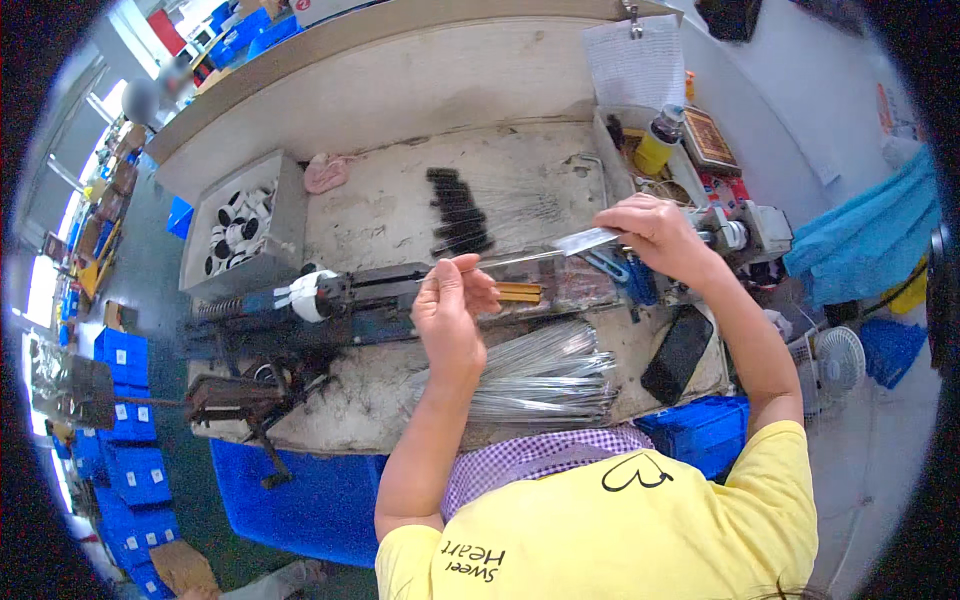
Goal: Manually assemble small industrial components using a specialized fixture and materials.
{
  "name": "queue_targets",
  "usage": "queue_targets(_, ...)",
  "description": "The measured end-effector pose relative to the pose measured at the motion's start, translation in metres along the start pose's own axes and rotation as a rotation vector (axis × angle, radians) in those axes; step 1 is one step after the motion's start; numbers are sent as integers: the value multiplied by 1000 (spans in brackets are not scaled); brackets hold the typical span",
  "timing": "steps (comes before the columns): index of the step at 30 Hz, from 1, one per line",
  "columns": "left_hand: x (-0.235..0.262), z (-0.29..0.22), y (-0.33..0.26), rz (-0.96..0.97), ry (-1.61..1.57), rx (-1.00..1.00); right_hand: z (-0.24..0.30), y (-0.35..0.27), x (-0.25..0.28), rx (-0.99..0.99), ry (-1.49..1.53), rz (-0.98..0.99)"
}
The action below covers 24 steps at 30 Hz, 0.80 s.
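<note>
My left hand (452,312) is closed in a pinch on a thin wire (520,260) above the middle of the bench machine (375,290). The wire runs right, toward a flat, pale, shiny strip (587,240). My right hand (655,235) grips that strip between thumb and fingers; whether the wire joins it I cannot tell. Just beyond my left hand lie several black bristle brushes (458,212), their thin wire stems pointing right. Nearer to me, a thick bundle of silvery wires (540,375) rests on the bench. Two brass-coloured bars (518,292) sit beside my left fingers.
A grey bin (285,215) of white and black caps stands at the left. On the right are a tray with a yellow bottle (658,145), a motor-like unit (765,230), a dark phone (678,355) and a blue cloth (865,235). Blue crates (300,500) stand below the bench edge.
</note>
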<state>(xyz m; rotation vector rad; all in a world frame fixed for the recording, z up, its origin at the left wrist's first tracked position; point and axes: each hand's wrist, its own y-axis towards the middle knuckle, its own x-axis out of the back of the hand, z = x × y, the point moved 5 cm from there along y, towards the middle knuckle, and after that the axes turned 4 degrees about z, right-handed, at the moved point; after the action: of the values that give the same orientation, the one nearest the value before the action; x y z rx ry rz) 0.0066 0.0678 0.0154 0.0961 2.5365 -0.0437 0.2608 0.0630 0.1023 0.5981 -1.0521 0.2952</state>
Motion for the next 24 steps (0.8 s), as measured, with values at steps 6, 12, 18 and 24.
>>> queue_targets(6,4,2,-8,-40,16,-58,42,45,-78,-19,291,97)
queue_targets(12,10,28,-45,14,119,276,65,83,-109,-5,353,101)
queue_targets(18,89,71,-54,153,-1130,475,81,100,-122,29,315,46)
queue_targets(24,31,-14,-46,186,-1103,362,69,97,-129,-54,372,155)
